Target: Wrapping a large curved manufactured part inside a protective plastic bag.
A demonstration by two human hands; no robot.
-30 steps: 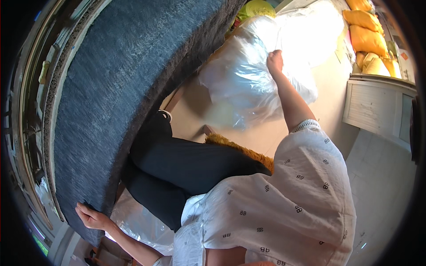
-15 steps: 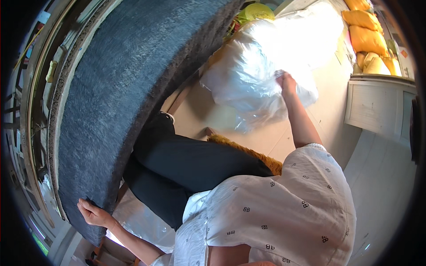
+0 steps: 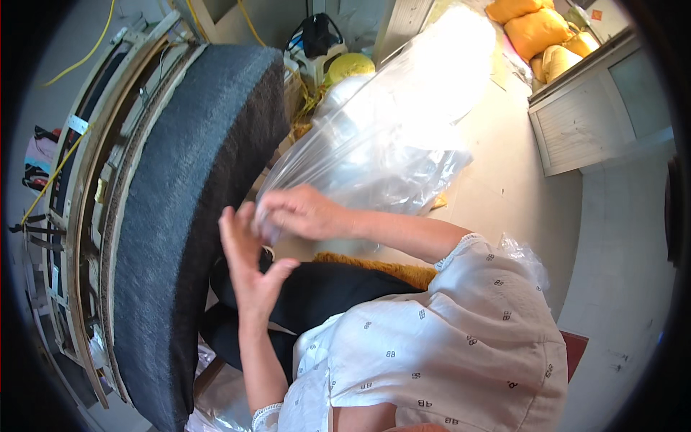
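A large clear plastic bag (image 3: 353,147) is stretched towards me from the floor, its folds running up to my right hand (image 3: 304,212). That hand has its fingers closed around the gathered edge of the bag. Just below, my left hand (image 3: 252,266) is raised with thumb and fingers apart, close to the bunched plastic; whether its fingertips touch the plastic I cannot tell. To the left of both hands stands a long bench-like surface covered in dark blue-grey plush cloth (image 3: 165,180).
Beyond the cloth is a wooden and metal frame (image 3: 83,216) with yellow cords. At the back are a yellow-green round object (image 3: 350,66) and a black bag (image 3: 317,34). Orange bundles (image 3: 536,32) lie above a pale cabinet (image 3: 586,104) at right. A brown furry cover (image 3: 381,268) shows beside my legs.
My right hand has drawn the bag's edge left and nearer, pulling the plastic taut. My left hand has left the plush cloth and come up beside it. The view has shifted.
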